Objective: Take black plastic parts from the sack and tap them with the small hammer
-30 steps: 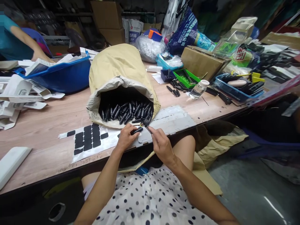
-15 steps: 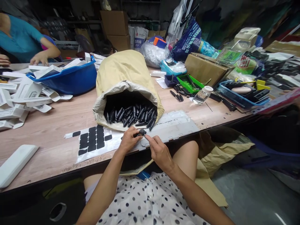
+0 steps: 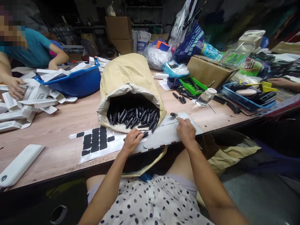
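Left hand [image 3: 132, 140] at the table's near edge, just in front of the sack mouth: fingers closed in a pinch on a slim black part [image 3: 145, 134]. Right hand [image 3: 187, 129] well to its right, above a grey flat cardboard sheet [image 3: 164, 132]; fingers curled round the shaft of a small tool [image 3: 174, 115], its dark rounded head pointing away from the body. Whether the tool touches the sheet, cannot tell.

Brown paper sack [image 3: 127, 67] lies on its side on the wood-look table [image 3: 61, 125], pale-lined mouth toward the wearer; a heap of black tapered parts [image 3: 134, 117] inside, a few at the lip. Left of the sheet, a white backing sheet [image 3: 93, 154] with black rounded stickers [image 3: 95, 140].

Farther left: blue basin [image 3: 72, 83] holding white boxes, more boxes beside it, a co-worker's hand [image 3: 15, 87] among them. Right of the sack: green tray [image 3: 198, 91], and a clear jar [image 3: 205, 98] with a white lid standing near it.
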The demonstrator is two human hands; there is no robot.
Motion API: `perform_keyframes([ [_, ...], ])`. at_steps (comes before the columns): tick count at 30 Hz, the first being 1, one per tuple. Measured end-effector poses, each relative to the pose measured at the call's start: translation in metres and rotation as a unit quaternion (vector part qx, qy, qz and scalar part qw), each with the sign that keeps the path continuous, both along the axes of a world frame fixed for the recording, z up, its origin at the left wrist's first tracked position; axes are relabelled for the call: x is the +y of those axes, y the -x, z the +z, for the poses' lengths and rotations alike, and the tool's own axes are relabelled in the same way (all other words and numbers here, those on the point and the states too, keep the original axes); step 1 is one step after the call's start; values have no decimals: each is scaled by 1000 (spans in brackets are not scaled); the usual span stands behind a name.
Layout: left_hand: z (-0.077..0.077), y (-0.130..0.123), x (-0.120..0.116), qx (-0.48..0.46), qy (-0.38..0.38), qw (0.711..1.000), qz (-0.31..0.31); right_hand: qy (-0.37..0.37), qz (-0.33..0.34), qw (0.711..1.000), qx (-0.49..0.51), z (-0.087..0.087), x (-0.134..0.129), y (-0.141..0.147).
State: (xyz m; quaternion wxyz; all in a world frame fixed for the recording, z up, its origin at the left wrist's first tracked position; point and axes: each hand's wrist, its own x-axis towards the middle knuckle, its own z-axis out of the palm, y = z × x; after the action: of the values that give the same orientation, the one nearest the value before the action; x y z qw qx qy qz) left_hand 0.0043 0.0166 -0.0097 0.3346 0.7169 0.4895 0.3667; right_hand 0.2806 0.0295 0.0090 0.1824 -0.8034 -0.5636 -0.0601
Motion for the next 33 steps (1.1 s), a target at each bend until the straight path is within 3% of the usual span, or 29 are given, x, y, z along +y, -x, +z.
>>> perform_keyframes([
  [4, 7, 2, -1, 4, 10, 1000, 18, 23, -10, 999, -38, -8, 11, -2],
  [13, 14, 2, -2, 19, 15, 1000, 19, 0, -24, 999, -37, -17, 20, 5],
  [17, 29, 4, -12, -4, 32, 999, 19, 1, -18, 999, -43, -18, 19, 4],
  [19, 39, 5, -25, -17, 79, 997, -20, 5, -18, 999, -45, -17, 18, 4],
  [22, 45, 8, -55, -7, 183, 974, -130, 9, -21, 999, -46, -16, 18, 5],
  [24, 39, 8, -77, 51, 201, 966, -157, 12, -23, 999, -47, -16, 17, 5],
  [28, 9, 3, -107, 203, 189, 958, -78, 2, -24, 998, -52, -17, 17, 5],
  [31, -8, 0, -111, 285, 246, 926, -20, -9, -23, 998, -53, -19, 17, 4],
  [33, -11, -1, -108, 338, 269, 902, 7, -12, -24, 998, -53, -20, 17, 3],
])
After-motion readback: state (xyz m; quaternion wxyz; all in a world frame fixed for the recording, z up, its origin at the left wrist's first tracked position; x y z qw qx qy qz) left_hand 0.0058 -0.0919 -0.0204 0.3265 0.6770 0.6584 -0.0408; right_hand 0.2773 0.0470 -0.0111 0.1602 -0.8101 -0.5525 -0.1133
